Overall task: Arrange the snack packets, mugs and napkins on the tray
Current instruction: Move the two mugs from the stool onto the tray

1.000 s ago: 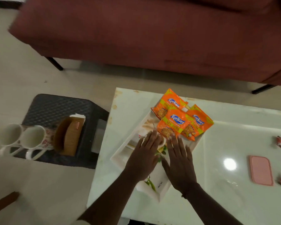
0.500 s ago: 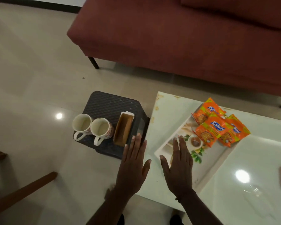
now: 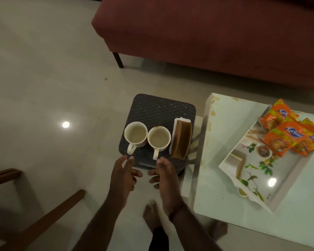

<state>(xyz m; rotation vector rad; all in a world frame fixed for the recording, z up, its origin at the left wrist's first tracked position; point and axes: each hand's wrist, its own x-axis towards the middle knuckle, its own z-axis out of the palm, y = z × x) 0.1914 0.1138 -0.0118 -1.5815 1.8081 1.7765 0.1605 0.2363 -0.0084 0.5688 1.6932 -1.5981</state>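
Two white mugs stand side by side on a dark stool (image 3: 158, 109): the left mug (image 3: 135, 135) and the right mug (image 3: 159, 139), handles toward me. A brown napkin holder (image 3: 181, 140) with white napkins stands to their right. My left hand (image 3: 123, 175) hovers open just below the left mug's handle. My right hand (image 3: 164, 175) is open just below the right mug's handle. Neither hand touches a mug. Three orange snack packets (image 3: 286, 134) lie on the far end of the white floral tray (image 3: 250, 176) on the white table.
A white glossy table (image 3: 223, 127) stands right of the stool. A maroon sofa (image 3: 207, 33) fills the back. Wooden chair parts (image 3: 43, 221) sit at the lower left. My bare feet (image 3: 152, 216) stand on the pale tiled floor.
My view swung left from the tray to the stool. Both hands left the tray and moved left, now close below the two mugs' handles.
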